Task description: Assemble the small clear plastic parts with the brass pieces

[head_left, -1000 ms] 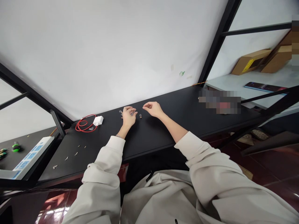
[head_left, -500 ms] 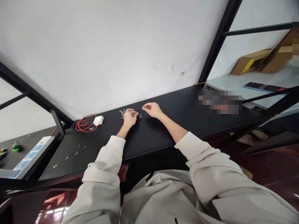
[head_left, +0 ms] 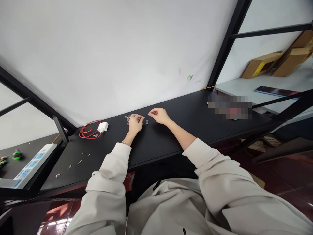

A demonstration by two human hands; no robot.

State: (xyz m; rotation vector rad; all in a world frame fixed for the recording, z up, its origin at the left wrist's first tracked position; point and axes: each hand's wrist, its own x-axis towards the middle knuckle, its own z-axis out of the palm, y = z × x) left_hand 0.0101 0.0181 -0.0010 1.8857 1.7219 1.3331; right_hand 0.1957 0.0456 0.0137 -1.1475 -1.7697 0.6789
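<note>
While the left hand (head_left: pixel 135 124) curls over small clear parts (head_left: pixel 127 119), the right hand (head_left: pixel 159 116) lies at its three o'clock, fingertips loosely pinched on nothing visible.

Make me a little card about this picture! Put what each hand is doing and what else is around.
Left hand: fingers curled over small clear pieces; can't tell if it holds any
Right hand: fingertips pinched, nothing visibly held, beside a small round piece
Surface: black tabletop
Nearby: coil of red wire, white block
Farther off: power strip, phone, cardboard boxes
</note>
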